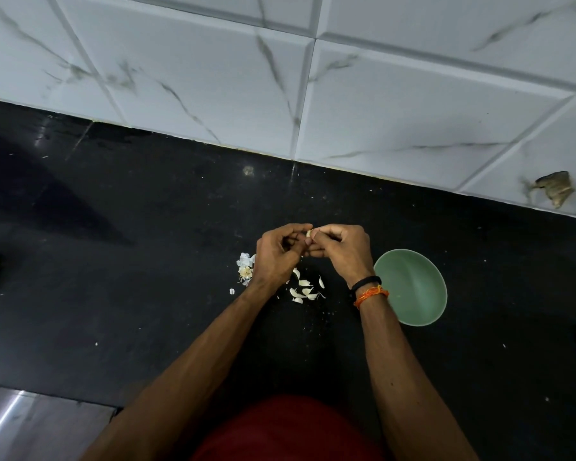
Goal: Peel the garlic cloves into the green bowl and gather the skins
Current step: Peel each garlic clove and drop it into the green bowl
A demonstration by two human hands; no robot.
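Pale garlic clove [308,233] sits pinched between the fingertips of both hands, raised above the black surface [147,261]. I have the left hand [278,256] curled round one side of it and the right hand [341,251] curled round the other, thumbs meeting at the clove. I judge the step in hand to be stripping skin from this clove.

Below the hands, loose skins [302,289] lie scattered on the surface; a second clump of skins [245,268] lies just left of the left hand. The green bowl [413,287] stands just right of the right wrist and appears empty.

Next move, as I judge it: pull the remaining skin free, carry the clove rightward, release it over the bowl. Gathering the skins is not yet begun.
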